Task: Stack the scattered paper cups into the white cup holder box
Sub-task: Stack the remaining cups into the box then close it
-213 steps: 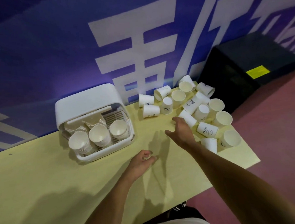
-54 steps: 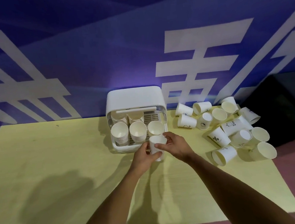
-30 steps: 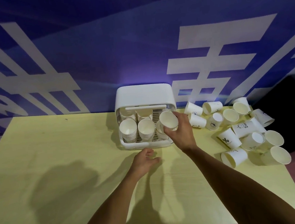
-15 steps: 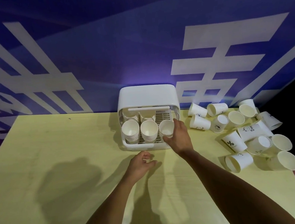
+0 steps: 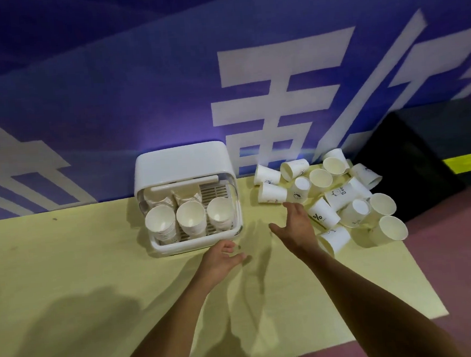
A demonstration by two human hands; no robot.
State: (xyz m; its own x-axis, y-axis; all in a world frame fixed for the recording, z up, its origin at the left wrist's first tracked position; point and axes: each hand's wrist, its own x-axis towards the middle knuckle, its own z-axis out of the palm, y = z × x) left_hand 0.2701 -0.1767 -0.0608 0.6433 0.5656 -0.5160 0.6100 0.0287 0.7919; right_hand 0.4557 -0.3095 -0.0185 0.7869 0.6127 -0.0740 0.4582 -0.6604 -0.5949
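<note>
The box stands at the table's far edge, about midway along it, with its open front facing the person. Three stacks of cups fill its front row. Behind them more stacks show dimly under the raised flap, and how many there are is hard to tell.

Loose cups lie heaped at the far right corner, mostly on their sides and overlapping, so the corner itself is hidden. Their print is small and partly turned away.

The right hand holds nothing. Its fingers are spread and reach towards the heap, and whether the fingertips touch the nearest cup cannot be told. Its wrist covers part of one cup.

The left hand is also empty, fingers loosely curled, just off the box's near right corner. Both forearms are cut off at the bottom edge.

A black case sits beyond the table's right edge, against the blue banner.
</note>
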